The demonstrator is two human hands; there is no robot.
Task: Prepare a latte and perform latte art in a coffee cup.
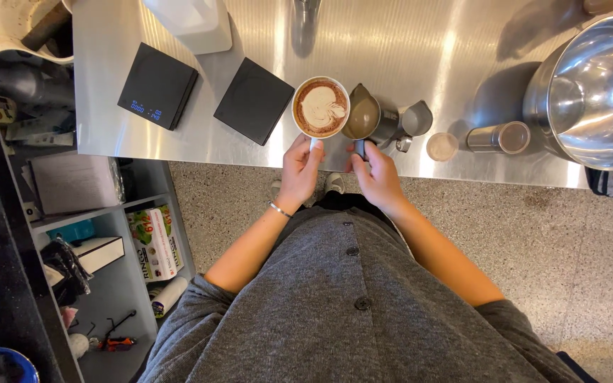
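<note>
Both my arms reach forward from my body, forearms bare, elbows bent and angled inward so my hands nearly meet. My left hand (pixel 301 167) has its fingers curled in a pinch, a thin bracelet at the wrist. My right hand (pixel 376 174) closes in a loose fist, thumb on top.

At the steel counter (pixel 406 42), the left hand (pixel 301 168) grips the handle of a white cup (pixel 321 107) topped with latte art. Just beside it, the right hand (pixel 376 174) holds a metal milk pitcher (pixel 368 118). 2 black scales (pixel 158 86) sit further left.
</note>
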